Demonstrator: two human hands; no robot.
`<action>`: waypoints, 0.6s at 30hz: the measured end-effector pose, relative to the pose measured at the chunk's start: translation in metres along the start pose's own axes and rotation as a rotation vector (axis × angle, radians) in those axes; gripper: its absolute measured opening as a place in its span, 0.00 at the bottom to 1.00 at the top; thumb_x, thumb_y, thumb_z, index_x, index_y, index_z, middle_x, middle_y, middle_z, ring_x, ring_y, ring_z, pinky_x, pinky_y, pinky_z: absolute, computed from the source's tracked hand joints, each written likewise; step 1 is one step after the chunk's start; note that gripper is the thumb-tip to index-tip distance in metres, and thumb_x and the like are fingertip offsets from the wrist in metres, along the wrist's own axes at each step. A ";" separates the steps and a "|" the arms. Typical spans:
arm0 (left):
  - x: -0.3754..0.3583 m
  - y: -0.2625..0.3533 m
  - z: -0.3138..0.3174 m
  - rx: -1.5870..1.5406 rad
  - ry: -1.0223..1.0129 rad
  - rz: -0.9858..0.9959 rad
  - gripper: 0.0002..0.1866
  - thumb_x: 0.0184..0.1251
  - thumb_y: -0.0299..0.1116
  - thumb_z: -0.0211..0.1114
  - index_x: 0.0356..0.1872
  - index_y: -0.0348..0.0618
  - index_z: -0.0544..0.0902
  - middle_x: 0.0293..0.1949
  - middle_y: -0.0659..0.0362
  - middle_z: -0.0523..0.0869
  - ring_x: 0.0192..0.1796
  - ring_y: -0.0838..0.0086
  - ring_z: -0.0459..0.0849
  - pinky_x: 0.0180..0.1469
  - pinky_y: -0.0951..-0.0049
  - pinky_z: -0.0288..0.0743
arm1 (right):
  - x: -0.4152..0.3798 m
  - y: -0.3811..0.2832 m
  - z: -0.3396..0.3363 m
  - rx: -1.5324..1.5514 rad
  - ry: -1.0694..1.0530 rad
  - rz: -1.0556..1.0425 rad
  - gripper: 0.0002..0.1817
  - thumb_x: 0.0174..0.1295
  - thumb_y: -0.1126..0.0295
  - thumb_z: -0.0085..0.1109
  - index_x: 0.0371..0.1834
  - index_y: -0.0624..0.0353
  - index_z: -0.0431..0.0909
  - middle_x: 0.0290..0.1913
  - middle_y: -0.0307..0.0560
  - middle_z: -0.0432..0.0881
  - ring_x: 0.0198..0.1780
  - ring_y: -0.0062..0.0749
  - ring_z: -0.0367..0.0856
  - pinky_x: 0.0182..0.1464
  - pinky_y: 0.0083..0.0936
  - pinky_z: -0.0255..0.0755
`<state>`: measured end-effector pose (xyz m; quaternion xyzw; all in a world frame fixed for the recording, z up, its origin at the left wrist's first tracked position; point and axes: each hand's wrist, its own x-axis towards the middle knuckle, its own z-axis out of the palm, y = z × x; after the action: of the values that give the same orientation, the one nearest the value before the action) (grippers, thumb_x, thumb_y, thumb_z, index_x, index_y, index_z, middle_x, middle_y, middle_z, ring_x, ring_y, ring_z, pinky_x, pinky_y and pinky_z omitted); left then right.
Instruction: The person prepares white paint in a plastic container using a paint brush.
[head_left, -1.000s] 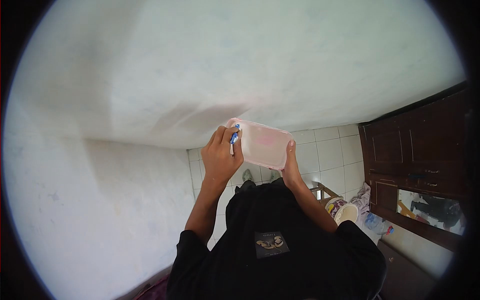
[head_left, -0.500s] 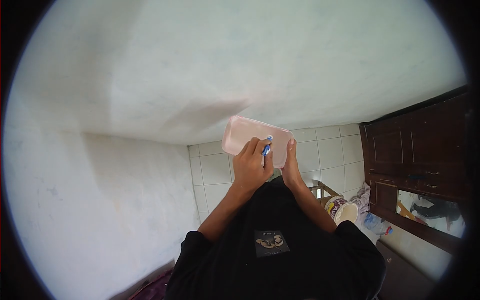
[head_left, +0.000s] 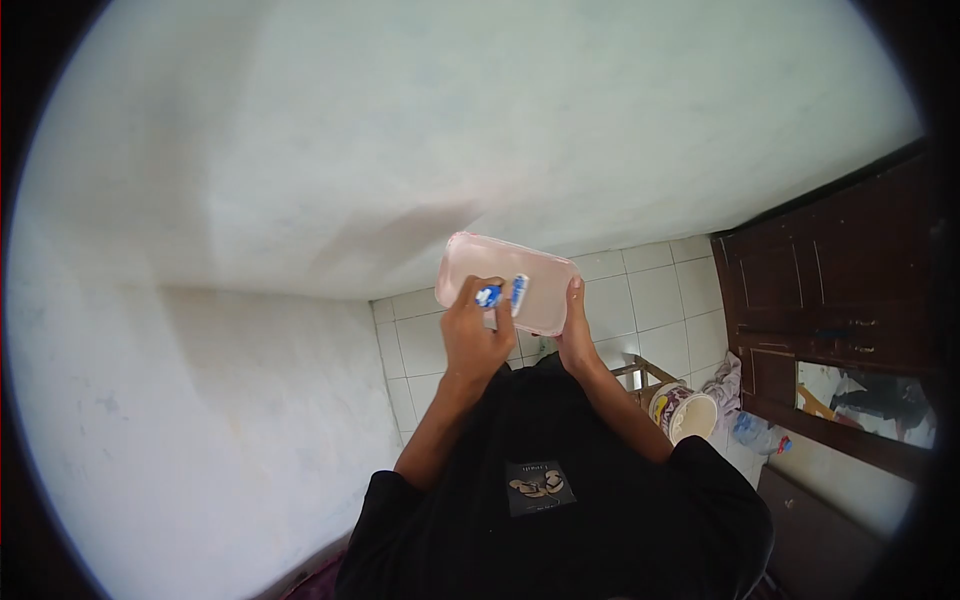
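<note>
A pale pink, shallow rectangular tray (head_left: 550, 275) with rounded corners is tilted in front of the black shirt. My right hand (head_left: 577, 335) grips its right edge, with the thumb along the rim. Over the tray's middle, my left hand (head_left: 478, 335) is closed on a small blue and white object (head_left: 488, 296). A second blue and white patch (head_left: 519, 293) shows beside the fingers; whether it is part of the same object cannot be made out.
Pale walls (head_left: 300, 400) rise ahead and at left, above a tiled floor (head_left: 605, 295). To the right are a wooden frame (head_left: 642, 372), a white bucket (head_left: 695, 416), a crumpled cloth (head_left: 727, 385), a clear plastic bottle (head_left: 752, 432) and a dark cabinet (head_left: 770, 290).
My left hand has moved left across the tray with the blue and white object, which is turned differently. The tray and my right hand have shifted slightly left.
</note>
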<state>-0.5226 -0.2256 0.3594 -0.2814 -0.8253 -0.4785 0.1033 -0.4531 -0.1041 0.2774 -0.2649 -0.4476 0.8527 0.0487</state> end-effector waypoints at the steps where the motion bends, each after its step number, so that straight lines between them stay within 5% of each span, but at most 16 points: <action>1: 0.003 -0.001 -0.003 0.057 0.028 0.007 0.07 0.56 0.21 0.62 0.36 0.39 0.79 0.29 0.54 0.79 0.28 0.56 0.81 0.29 0.66 0.74 | 0.001 0.003 -0.004 -0.077 0.021 0.012 0.35 0.70 0.35 0.25 0.70 0.48 0.51 0.60 0.44 0.67 0.60 0.32 0.70 0.49 0.32 0.74; 8: 0.021 0.005 -0.018 0.249 0.003 0.103 0.07 0.56 0.22 0.62 0.36 0.41 0.79 0.30 0.56 0.78 0.28 0.60 0.80 0.28 0.67 0.72 | 0.004 0.010 -0.030 -0.172 0.067 -0.049 0.36 0.69 0.34 0.25 0.69 0.49 0.51 0.61 0.46 0.65 0.58 0.32 0.70 0.43 0.30 0.76; 10: 0.021 0.002 -0.021 0.282 -0.011 0.129 0.04 0.59 0.22 0.62 0.35 0.39 0.79 0.29 0.55 0.78 0.27 0.59 0.80 0.28 0.67 0.72 | 0.001 0.003 -0.025 -0.112 0.083 -0.065 0.37 0.72 0.38 0.26 0.65 0.63 0.55 0.61 0.53 0.60 0.68 0.37 0.55 0.70 0.36 0.49; 14: 0.015 0.000 -0.014 0.313 -0.056 0.115 0.06 0.57 0.22 0.62 0.35 0.41 0.79 0.29 0.55 0.78 0.28 0.59 0.80 0.28 0.66 0.72 | 0.005 0.004 -0.033 -0.093 0.075 -0.085 0.37 0.72 0.38 0.26 0.65 0.64 0.55 0.61 0.52 0.61 0.67 0.37 0.57 0.70 0.35 0.50; 16: 0.008 0.000 -0.013 0.324 -0.059 0.110 0.06 0.56 0.22 0.62 0.35 0.41 0.79 0.29 0.55 0.78 0.28 0.59 0.81 0.28 0.65 0.72 | 0.009 0.010 -0.036 -0.176 0.068 -0.068 0.35 0.71 0.37 0.26 0.69 0.51 0.52 0.62 0.46 0.64 0.62 0.31 0.68 0.57 0.30 0.70; 18: 0.001 0.001 -0.007 0.340 -0.041 0.124 0.11 0.51 0.23 0.64 0.37 0.42 0.80 0.31 0.58 0.79 0.31 0.63 0.82 0.28 0.67 0.74 | 0.008 0.013 -0.037 -0.162 0.057 -0.070 0.34 0.71 0.37 0.26 0.69 0.50 0.53 0.62 0.46 0.65 0.62 0.32 0.67 0.59 0.31 0.69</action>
<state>-0.5233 -0.2312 0.3641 -0.3201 -0.8773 -0.3188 0.1619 -0.4400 -0.0822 0.2471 -0.2764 -0.5227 0.8034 0.0698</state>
